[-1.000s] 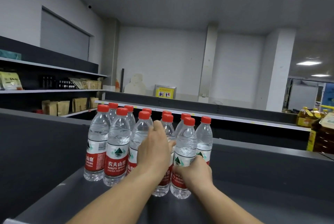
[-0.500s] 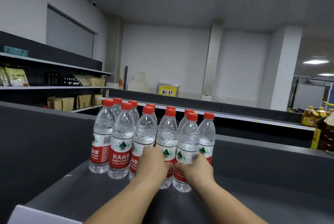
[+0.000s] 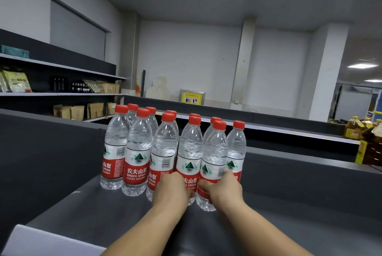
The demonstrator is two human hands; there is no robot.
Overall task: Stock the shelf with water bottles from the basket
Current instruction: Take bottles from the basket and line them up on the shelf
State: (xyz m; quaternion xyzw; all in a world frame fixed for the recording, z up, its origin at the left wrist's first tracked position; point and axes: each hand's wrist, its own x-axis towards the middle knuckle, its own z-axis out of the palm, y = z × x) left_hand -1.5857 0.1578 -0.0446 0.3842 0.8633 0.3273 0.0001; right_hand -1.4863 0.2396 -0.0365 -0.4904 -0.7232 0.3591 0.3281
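Several clear water bottles with red caps and red labels stand upright in two rows on the dark grey shelf [image 3: 86, 212]. My left hand [image 3: 172, 192] wraps the base of a front-row water bottle [image 3: 189, 156]. Just to its right, my right hand [image 3: 224, 190] grips the base of the rightmost front water bottle [image 3: 215, 158]. Both bottles rest on the shelf, touching their neighbours. The leftmost front bottle [image 3: 137, 152] stands free. The basket is out of view.
A raised dark shelf back [image 3: 310, 173] runs behind the bottles. At left, wall shelves [image 3: 62, 94] carry bags and brown packets. Yellow oil bottles [image 3: 370, 142] stand at the far right. A white shelf-edge strip [image 3: 41, 241] lies near the front left.
My left hand has slid down from the bottle necks to the base of a front bottle. Both hands and the view have settled lower and closer in front of the cluster.
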